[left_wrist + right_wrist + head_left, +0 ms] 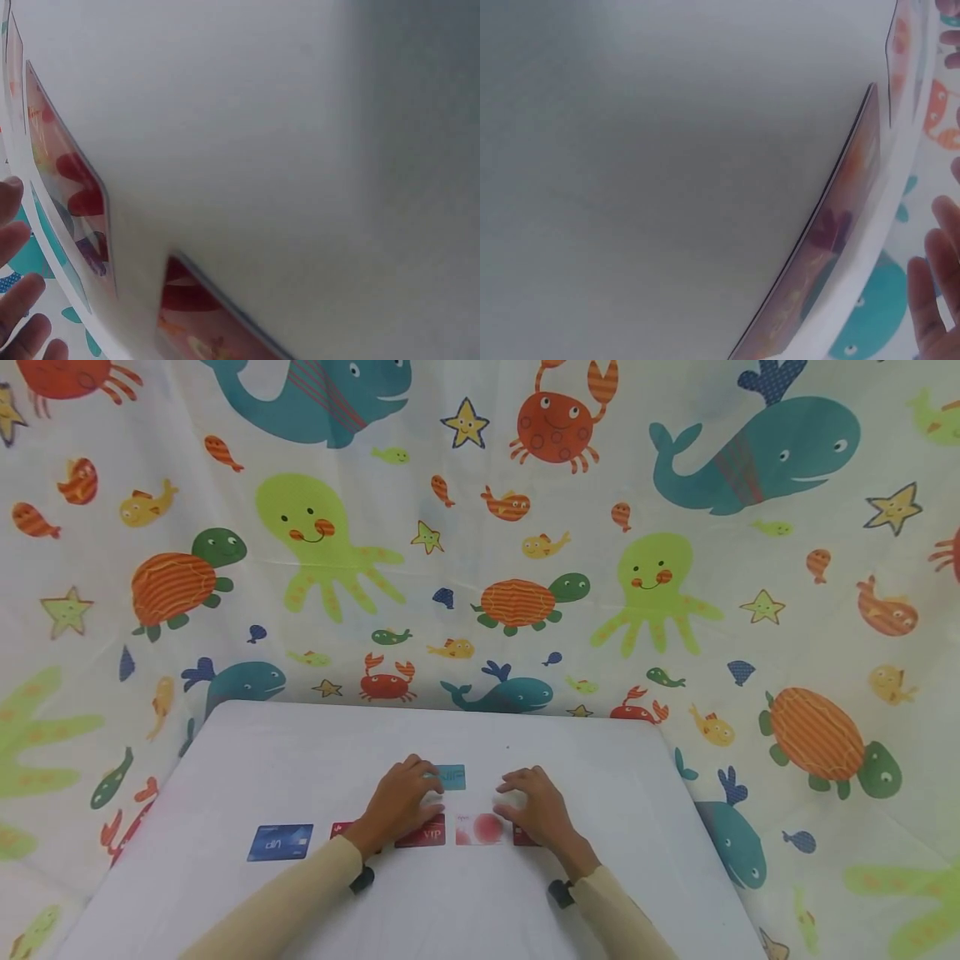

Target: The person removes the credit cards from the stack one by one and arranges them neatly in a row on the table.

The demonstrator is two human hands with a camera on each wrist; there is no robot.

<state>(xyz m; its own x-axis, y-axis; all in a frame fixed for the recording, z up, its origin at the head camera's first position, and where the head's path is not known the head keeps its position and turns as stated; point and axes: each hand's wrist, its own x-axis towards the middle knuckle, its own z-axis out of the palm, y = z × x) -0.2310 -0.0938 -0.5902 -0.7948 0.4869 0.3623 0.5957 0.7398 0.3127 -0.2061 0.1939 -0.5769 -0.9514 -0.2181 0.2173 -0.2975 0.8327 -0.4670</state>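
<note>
My left hand [399,799] hovers over the row of cards, its fingers loosely bent and apart in the left wrist view. Its fingertips overlap the left end of a teal card [453,777] lettered VIP; whether they touch it I cannot tell. Under that hand lie a red VIP card [423,834] and another red card [343,828], both partly covered. My right hand [542,810], fingers loosely bent with nothing held, is over a dark red card [522,837] that it mostly hides. Between the hands is a pale card with a pink-red disc [487,828].
A blue VIP card [280,842] lies at the left end of the row. The cards are on a white-covered table [450,910]. A curtain [480,468] printed with sea animals hangs behind its far edge. Dark wrist devices [560,893] sit below both hands.
</note>
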